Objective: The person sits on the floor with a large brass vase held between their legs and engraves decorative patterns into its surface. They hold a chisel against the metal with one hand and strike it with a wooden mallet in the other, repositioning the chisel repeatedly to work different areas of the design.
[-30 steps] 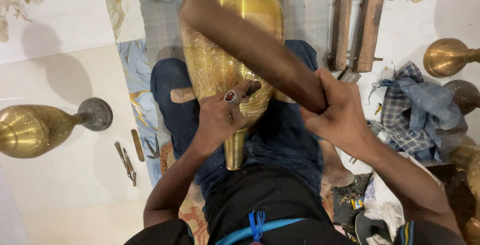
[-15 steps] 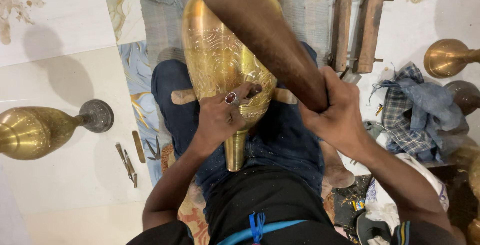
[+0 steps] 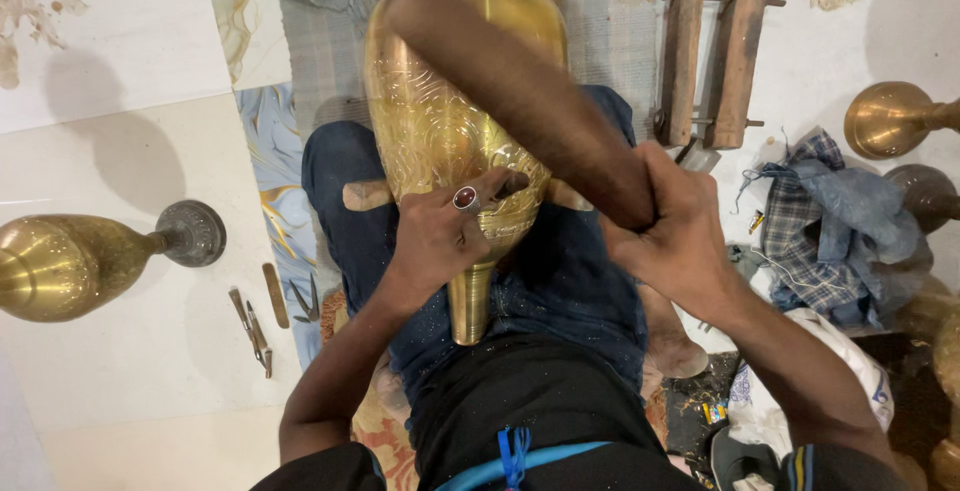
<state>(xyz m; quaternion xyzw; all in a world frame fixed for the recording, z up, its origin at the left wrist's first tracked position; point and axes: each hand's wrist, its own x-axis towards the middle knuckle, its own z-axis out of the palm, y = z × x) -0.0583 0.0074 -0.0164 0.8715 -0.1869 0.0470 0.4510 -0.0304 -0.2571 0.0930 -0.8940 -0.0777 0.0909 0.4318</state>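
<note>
- Brass vase, lying on its side (image 3: 60, 266) at far left on the pale floor (image 3: 120, 71), its dark round foot pointing right; well apart from us
- Small metal hand tools (image 3: 262, 316), loose on the floor just left of our legs
- Our left hand (image 3: 440, 236), ringed, fingers curled and pressed on the lower body of the large brass vase (image 3: 450, 121); it seems to pinch a small tool against the metal, though we cannot tell for certain
- The large brass vase itself lies across our lap on blue trousers, wide body away from us, narrow neck pointing toward our waist, fine engraved lines over its surface
- Dark wooden mallet or club (image 3: 520, 91), laid diagonally over the vase
- Our right hand (image 3: 670, 236), clenched tight round the lower end of that club
- Wooden frame (image 3: 715, 51) on the floor to the right, then a heap of checked cloth (image 3: 830, 216), then another brass vessel (image 3: 890, 116) at the far right edge
- Step in hand, as we judge it: engraving the vase wall by tapping. The next stroke calls for a steady left hand, a still vase and a light, measured blow
</note>
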